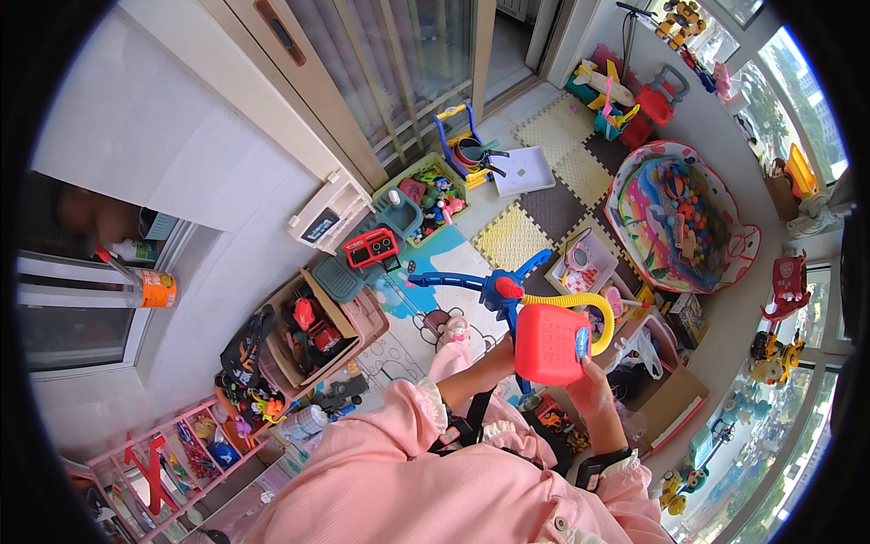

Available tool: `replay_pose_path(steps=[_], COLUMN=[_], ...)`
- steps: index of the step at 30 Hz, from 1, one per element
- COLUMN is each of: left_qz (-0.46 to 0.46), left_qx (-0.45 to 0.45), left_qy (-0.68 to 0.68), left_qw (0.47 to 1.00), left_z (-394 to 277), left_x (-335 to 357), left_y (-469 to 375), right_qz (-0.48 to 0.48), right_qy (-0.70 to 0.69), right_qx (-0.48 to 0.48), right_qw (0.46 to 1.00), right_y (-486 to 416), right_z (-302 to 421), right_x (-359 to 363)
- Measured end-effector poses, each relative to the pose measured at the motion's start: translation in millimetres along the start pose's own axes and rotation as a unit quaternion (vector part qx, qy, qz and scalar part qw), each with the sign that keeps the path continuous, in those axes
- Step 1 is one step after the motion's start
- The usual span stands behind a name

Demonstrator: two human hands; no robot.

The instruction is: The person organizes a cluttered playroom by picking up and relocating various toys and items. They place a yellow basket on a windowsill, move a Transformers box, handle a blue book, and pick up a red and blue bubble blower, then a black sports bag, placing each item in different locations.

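Note:
My right hand [591, 394] grips the lower right corner of a red plastic toy box [550, 347], its thumb on the face near a blue label. From the box's upper edge a yellow corrugated hose [608, 306] curves round. Directly behind stands a blue plastic toy frame [499, 292] with spreading arms and a red knob [508, 287] at its hub. My left hand [506, 350] reaches to the blue post beside the box's left edge; its fingers are hidden, so its hold cannot be seen.
Ahead lie foam mat tiles [516, 234], a white tray [527, 171] and a ball pit [680, 224]. On the left are a cardboard box of toys [343, 319], a green toy bin [408, 238] and a pink rack [170, 469]. An open carton [669, 408] sits at right.

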State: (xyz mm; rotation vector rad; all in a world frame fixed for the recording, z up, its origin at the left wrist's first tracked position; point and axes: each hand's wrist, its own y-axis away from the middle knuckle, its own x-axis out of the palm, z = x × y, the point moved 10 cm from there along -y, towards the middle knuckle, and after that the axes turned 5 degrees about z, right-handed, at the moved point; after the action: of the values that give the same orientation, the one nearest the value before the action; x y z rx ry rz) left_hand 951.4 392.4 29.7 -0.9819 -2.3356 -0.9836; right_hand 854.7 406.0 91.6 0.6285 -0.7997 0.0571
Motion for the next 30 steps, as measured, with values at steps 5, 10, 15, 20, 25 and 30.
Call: replay_pose_path(steps=[5, 10, 15, 20, 25, 30], left_qz=[0.039, 0.053, 0.058, 0.060, 0.047, 0.021], left_qx=[0.028, 0.035, 0.041, 0.054, 0.076, 0.103], left_qy=[-0.039, -0.051, -0.061, -0.074, -0.091, -0.116], left_qw=[0.998, 0.997, 0.996, 0.994, 0.992, 0.988], left_z=[-9.8, -22.3, -31.5, -35.0, -39.0, -53.6], left_x=[-7.9, -20.0, -27.3, -25.1, -18.3, -11.6], left_y=[4.9, 15.4, 20.7, 19.2, 19.2, 33.0], right_qz=[-0.009, 0.025, 0.042, 0.041, 0.059, 0.095], right_qy=[0.007, -0.013, -0.020, 0.010, 0.003, -0.005], right_qx=[0.015, 0.053, 0.087, 0.118, 0.144, 0.145], right_qw=[1.000, 0.998, 0.995, 0.992, 0.988, 0.985], right_y=[-26.7, -34.2, -40.1, -41.0, -41.3, -43.0], right_z=[-13.3, -27.2, -34.2, -30.0, -24.9, -16.1], right_x=[20.2, 47.4, 62.3, 57.9, 52.0, 46.1])
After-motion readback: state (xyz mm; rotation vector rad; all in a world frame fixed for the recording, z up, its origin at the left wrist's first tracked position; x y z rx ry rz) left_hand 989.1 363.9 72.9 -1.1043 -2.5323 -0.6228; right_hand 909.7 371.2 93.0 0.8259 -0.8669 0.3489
